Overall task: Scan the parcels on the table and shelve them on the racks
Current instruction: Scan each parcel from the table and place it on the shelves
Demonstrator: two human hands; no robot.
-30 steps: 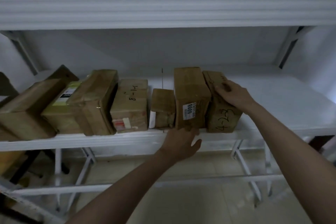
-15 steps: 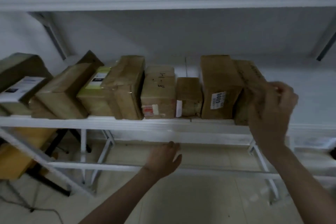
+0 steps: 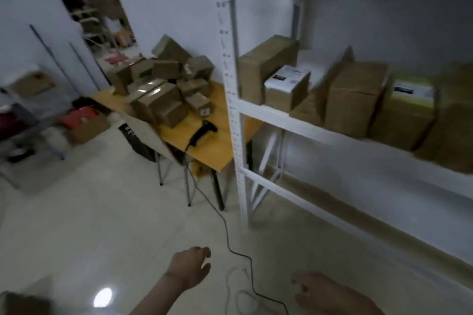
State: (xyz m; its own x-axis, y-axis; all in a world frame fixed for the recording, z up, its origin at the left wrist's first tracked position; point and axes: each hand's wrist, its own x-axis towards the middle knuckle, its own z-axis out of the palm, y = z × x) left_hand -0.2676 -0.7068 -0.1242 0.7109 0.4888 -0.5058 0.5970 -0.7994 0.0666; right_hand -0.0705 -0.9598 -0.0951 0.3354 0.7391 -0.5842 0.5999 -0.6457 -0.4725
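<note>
Labels on the shelved parcels (image 3: 286,82) are too blurred to read.

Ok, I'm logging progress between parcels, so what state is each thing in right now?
left hand: open, holding nothing, low over the floor.
right hand: open, holding nothing.
scanner: lying on the table, not held, its cable running to the floor.
parcels on the table: piled up, not yet shelved.
parcels on the rack: standing in a row on the shelf.
table: standing beside the rack.
</note>
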